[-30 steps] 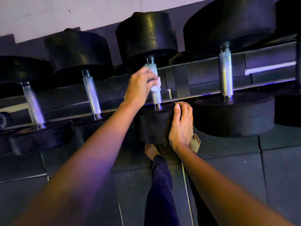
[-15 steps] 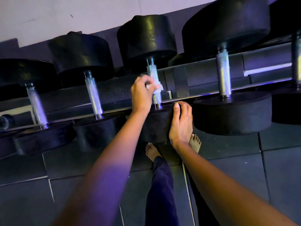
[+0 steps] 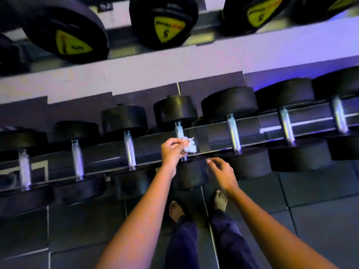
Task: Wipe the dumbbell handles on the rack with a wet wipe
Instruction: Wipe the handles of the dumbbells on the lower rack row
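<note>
A row of black dumbbells with knurled steel handles lies across the lower rack rail. My left hand pinches a crumpled white wet wipe right in front of the middle dumbbell's handle, whose lower part the hand and wipe hide. My right hand hovers with fingers spread just off that dumbbell's near black head, holding nothing. Neighbouring handles stand to the left and to the right.
An upper rack shelf carries black dumbbells with yellow labels, one marked 5. My bare feet and dark trousers stand on grey floor mats in front of the rack.
The view has pulled back and tilted up, showing the upper shelf. My left hand has drawn the wipe off the handle. My right hand has lifted off the dumbbell's near head and opened.
</note>
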A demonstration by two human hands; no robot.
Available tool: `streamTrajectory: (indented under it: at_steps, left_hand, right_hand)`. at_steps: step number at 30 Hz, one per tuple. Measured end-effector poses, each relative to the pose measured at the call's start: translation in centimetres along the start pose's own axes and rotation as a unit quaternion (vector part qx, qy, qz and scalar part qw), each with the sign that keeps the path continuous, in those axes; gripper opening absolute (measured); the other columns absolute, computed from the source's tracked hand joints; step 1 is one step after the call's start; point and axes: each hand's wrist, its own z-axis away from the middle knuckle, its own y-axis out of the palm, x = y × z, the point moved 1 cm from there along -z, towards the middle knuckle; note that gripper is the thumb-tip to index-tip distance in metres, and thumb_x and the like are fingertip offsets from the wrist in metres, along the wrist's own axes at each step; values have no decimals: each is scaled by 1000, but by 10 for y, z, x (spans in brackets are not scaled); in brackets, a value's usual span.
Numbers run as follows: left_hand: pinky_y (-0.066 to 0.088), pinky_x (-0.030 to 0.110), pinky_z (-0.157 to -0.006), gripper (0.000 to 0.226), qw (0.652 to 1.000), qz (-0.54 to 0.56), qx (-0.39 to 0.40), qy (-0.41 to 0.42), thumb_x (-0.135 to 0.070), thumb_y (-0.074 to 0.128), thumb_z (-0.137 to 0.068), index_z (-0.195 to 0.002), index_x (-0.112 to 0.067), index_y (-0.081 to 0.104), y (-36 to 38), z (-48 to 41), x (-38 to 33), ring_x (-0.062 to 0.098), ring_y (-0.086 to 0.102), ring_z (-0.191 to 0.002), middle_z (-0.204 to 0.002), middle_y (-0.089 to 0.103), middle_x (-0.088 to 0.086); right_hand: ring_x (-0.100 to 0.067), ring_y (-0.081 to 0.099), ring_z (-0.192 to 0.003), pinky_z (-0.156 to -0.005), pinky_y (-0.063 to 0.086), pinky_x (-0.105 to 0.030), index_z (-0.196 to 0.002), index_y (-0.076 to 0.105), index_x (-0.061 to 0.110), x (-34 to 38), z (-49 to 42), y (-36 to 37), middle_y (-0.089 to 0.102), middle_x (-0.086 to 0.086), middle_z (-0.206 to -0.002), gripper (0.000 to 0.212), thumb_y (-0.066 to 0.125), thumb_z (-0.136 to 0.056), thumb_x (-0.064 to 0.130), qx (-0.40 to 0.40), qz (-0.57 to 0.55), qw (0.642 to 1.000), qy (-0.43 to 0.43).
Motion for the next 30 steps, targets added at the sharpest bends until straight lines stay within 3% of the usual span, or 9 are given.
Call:
streamTrajectory:
  at_steps: [6,9,12,16,19,22,26,30]
  left_hand:
    - [53,18,-49,15,999,1,46,7,1,60,-86,-80,-13,60,27,53,-41,14,60,-66,-71,62,0]
    - [54,19,-54,14,997,2,81,1,4,58,-86,-95,-6,63,42,70,-49,12,63,-64,-62,67,-7]
    - [54,18,-55,20,996,-1,93,-3,8,56,-85,-101,-1,64,60,81,-53,12,63,-64,-73,66,3]
    - [53,16,-53,18,996,2,84,-3,9,55,-85,-94,-4,64,87,83,-48,7,62,-58,-71,65,3]
    - [52,17,-54,17,998,0,63,-17,6,55,-87,-86,-9,64,113,70,-34,13,60,-66,-75,64,6]
    - [52,18,-53,17,999,-25,10,-34,6,54,-87,-93,-8,63,138,50,-13,12,58,-68,-81,63,8]
    - [48,20,-62,29,989,-140,-31,27,13,55,-80,-81,-16,58,163,11,21,15,59,-69,-81,64,9]
    - [39,3,-64,19,929,-350,31,120,9,67,-71,-76,-10,70,173,-25,57,-5,58,-67,-79,65,3]
  right_hand:
    - [-14,56,-91,-70,35,-21,-102,66,9,42,38,-54,62,-2,-91,22,54,-95,26,-46,16,999,-4]
    - [-21,58,-102,-78,37,-24,-110,65,9,53,47,-77,65,-9,-103,30,53,-95,32,-63,18,998,5]
    - [-26,56,-112,-89,40,-30,-114,63,8,57,51,-98,64,-13,-115,33,53,-94,32,-59,27,998,-5]
    - [-24,58,-110,-90,42,-30,-114,64,8,50,42,-121,65,-11,-114,31,55,-93,30,-34,44,998,-17]
    - [-23,61,-105,-90,45,-32,-105,67,11,33,20,-140,68,-9,-107,24,59,-91,29,-14,45,999,-14]
    - [-19,61,-98,-87,44,-29,-100,66,9,11,-10,-156,68,-10,-103,18,61,-90,23,15,67,997,-26]
    - [-25,55,-108,-97,41,-31,-110,61,4,-29,-60,-169,58,-14,-115,28,63,-88,23,41,78,995,-41]
    - [-26,36,-132,-113,25,-33,-132,47,3,-71,-102,-159,39,-14,-138,49,58,-92,29,73,59,995,-24]
